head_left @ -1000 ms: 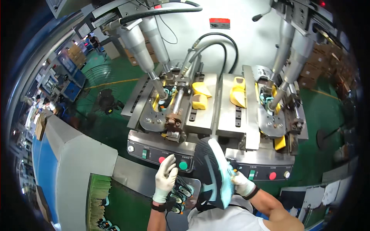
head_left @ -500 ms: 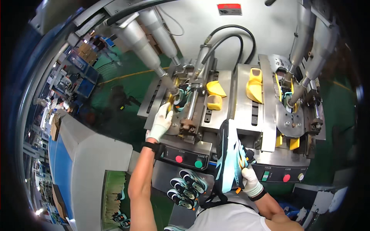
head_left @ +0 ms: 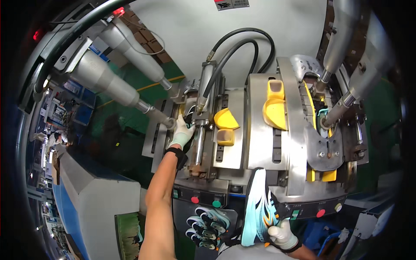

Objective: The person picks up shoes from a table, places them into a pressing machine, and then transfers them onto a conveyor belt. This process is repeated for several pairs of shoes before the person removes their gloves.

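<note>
My right hand (head_left: 282, 236), gloved in white, is closed round a light turquoise sneaker (head_left: 258, 212) with orange accents. The sneaker is held upright, close to my body. My left hand (head_left: 183, 131), also gloved, reaches into the left station of the press, its fingers closed on a dark sneaker (head_left: 189, 118) seated there. Most of that sneaker is hidden by the hand and a metal cylinder (head_left: 200, 143). Just left of the hand is the tip of a slanted press arm (head_left: 169, 123).
Yellow blocks (head_left: 226, 119) lie on the metal bed. Another turquoise sneaker (head_left: 323, 113) sits in the right station, against a press arm (head_left: 346, 102). Several sneakers (head_left: 208, 225) rest on a tray below the button panel (head_left: 206, 198). A grey cabinet (head_left: 97, 182) stands at left.
The left press arms have swung left, away from the seated sneaker. My left hand has moved forward onto that sneaker. My right hand still holds its sneaker; the whole view has shifted.
</note>
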`<state>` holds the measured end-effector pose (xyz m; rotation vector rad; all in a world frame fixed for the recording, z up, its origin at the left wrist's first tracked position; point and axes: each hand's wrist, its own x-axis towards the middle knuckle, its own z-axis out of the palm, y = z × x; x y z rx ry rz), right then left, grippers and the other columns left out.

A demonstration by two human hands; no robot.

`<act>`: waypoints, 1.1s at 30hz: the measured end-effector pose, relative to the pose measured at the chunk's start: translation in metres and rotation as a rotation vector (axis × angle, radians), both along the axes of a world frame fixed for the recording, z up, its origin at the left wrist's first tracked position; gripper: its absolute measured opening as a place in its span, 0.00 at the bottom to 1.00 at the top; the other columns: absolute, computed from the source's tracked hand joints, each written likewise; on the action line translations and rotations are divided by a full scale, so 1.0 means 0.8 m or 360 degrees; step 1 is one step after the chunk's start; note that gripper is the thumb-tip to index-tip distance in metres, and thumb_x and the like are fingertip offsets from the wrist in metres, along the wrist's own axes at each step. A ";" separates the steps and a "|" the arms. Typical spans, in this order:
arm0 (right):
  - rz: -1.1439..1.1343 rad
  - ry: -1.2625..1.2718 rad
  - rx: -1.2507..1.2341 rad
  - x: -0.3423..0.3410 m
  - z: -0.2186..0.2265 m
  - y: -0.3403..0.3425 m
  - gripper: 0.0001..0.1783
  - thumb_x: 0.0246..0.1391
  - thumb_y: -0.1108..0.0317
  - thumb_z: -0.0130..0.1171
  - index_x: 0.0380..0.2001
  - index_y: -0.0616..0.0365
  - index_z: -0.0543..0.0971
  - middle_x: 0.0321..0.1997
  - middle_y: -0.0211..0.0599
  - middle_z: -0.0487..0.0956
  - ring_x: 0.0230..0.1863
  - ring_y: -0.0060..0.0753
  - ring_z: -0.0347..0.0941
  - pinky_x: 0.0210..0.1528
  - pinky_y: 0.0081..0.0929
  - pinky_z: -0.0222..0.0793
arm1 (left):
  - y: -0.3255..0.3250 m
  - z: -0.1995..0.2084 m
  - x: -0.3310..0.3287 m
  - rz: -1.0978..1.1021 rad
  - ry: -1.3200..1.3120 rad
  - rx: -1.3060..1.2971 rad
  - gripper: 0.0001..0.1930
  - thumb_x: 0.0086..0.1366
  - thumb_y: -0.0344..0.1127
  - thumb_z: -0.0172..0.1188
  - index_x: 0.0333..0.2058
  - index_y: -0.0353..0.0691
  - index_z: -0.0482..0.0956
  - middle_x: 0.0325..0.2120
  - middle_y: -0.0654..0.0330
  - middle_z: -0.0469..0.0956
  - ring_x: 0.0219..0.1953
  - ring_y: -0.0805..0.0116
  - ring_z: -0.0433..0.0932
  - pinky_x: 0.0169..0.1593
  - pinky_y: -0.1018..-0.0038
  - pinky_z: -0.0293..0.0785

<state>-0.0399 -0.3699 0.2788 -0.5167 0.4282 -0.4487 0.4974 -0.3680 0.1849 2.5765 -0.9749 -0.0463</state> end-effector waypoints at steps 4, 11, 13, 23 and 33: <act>-0.0104 0.0170 0.0001 0.002 0.006 0.002 0.54 0.43 0.66 0.77 0.69 0.60 0.58 0.65 0.40 0.71 0.63 0.37 0.70 0.64 0.38 0.67 | -0.039 0.016 0.007 0.0131 0.0110 0.0325 0.30 0.55 0.43 0.70 0.51 0.39 0.65 0.51 0.40 0.73 0.53 0.41 0.75 0.57 0.56 0.72; 0.0048 0.0232 -0.0196 0.031 0.039 -0.004 0.47 0.46 0.64 0.76 0.66 0.62 0.62 0.60 0.38 0.74 0.57 0.33 0.74 0.59 0.33 0.71 | 0.019 0.124 -0.026 0.0040 0.0121 -0.0010 0.28 0.56 0.43 0.67 0.52 0.38 0.69 0.48 0.43 0.76 0.52 0.43 0.76 0.54 0.58 0.73; 0.0124 0.0258 -0.0307 0.048 0.041 0.003 0.45 0.48 0.65 0.74 0.66 0.63 0.63 0.59 0.38 0.75 0.57 0.33 0.74 0.59 0.33 0.71 | 0.086 0.173 -0.074 0.0004 0.0093 -0.0332 0.27 0.57 0.42 0.67 0.51 0.37 0.69 0.47 0.44 0.76 0.51 0.42 0.76 0.53 0.59 0.73; 0.0514 0.0005 -0.0129 0.365 0.032 0.005 0.20 0.58 0.70 0.61 0.53 0.58 0.73 0.45 0.36 0.79 0.44 0.31 0.78 0.50 0.31 0.76 | 0.439 0.076 -0.330 0.0788 0.0325 -0.1194 0.24 0.55 0.27 0.66 0.50 0.32 0.69 0.41 0.53 0.73 0.42 0.62 0.75 0.50 0.68 0.72; 0.0433 0.1551 -0.2128 0.658 -0.154 -0.081 0.18 0.56 0.59 0.51 0.42 0.58 0.83 0.45 0.43 0.84 0.51 0.46 0.79 0.54 0.36 0.71 | 0.603 -0.107 -0.557 0.2025 0.0234 -0.0468 0.26 0.58 0.38 0.69 0.49 0.29 0.71 0.40 0.45 0.75 0.41 0.50 0.78 0.47 0.61 0.75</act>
